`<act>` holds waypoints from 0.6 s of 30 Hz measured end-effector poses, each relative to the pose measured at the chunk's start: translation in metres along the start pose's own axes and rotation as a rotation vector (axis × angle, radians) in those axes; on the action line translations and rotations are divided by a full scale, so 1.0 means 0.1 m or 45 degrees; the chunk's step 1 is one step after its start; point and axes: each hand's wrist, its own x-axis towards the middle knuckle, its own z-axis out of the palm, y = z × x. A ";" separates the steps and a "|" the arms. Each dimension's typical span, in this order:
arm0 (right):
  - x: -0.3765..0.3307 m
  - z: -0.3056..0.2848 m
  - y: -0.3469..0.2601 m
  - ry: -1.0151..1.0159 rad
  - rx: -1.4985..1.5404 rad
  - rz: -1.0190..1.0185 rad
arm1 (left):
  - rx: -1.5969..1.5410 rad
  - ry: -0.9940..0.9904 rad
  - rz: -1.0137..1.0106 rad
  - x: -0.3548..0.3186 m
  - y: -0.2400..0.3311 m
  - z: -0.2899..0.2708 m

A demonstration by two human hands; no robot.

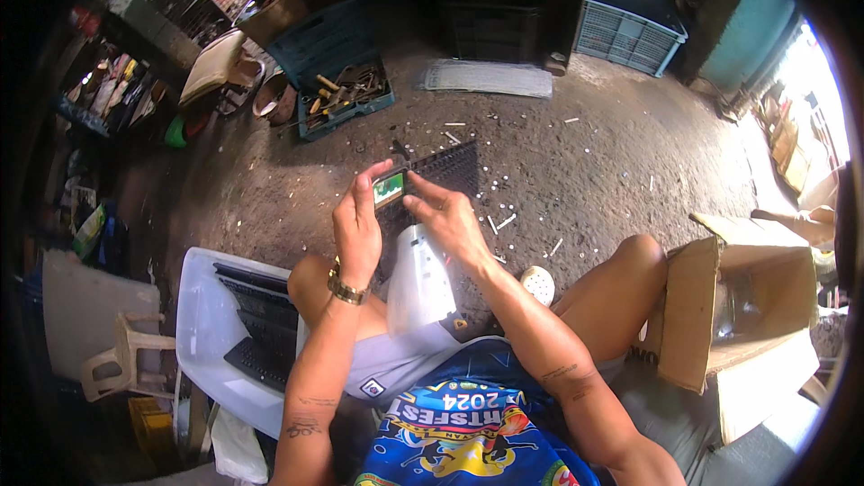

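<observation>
A black keyboard (450,165), partly taken apart, is held up in front of my knees. At its near left end a small green circuit board (389,188) shows. My left hand (357,220) is closed round that end, its fingers pointing up behind the board. Bent fingers of my right hand (447,218) press on the keyboard just right of the board; their tips are partly hidden. Below the keyboard, a whitish translucent plastic sheet (419,283) with dark marks hangs over my lap.
At my left stands a white tub (200,342) with black keyboards (256,310). An open cardboard box (688,328) is at my right. Ahead lie an open toolbox (346,117), a pale flat panel (489,78) and a blue-grey crate (630,34). Small white bits (501,222) litter the floor.
</observation>
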 end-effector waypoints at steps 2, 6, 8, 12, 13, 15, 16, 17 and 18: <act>-0.06 0.02 0.05 0.055 -0.044 -0.102 | 0.077 0.041 0.071 -0.08 -0.02 0.14; -0.11 -0.09 0.08 0.097 0.006 0.022 | 0.239 0.010 0.229 -0.15 -0.01 0.35; -0.08 -0.22 0.11 0.011 0.353 0.181 | 0.240 0.007 0.193 -0.18 0.00 0.43; -0.01 -0.42 0.28 -0.168 0.751 0.348 | 0.338 -0.047 0.222 -0.25 -0.06 0.51; 0.00 -0.43 0.33 -0.217 0.800 0.349 | 0.321 -0.051 0.203 -0.25 -0.10 0.52; -0.03 -0.44 0.37 -0.212 0.737 0.353 | 0.259 -0.054 0.235 -0.21 -0.21 0.52; -0.06 -0.43 0.36 -0.216 0.618 0.401 | 0.144 -0.042 0.114 -0.18 -0.26 0.50; -0.10 -0.50 0.34 -0.219 0.507 0.417 | 0.101 -0.012 0.045 -0.13 -0.31 0.48; -0.14 -0.50 0.28 -0.198 0.416 0.249 | 0.040 -0.044 -0.038 -0.09 -0.36 0.45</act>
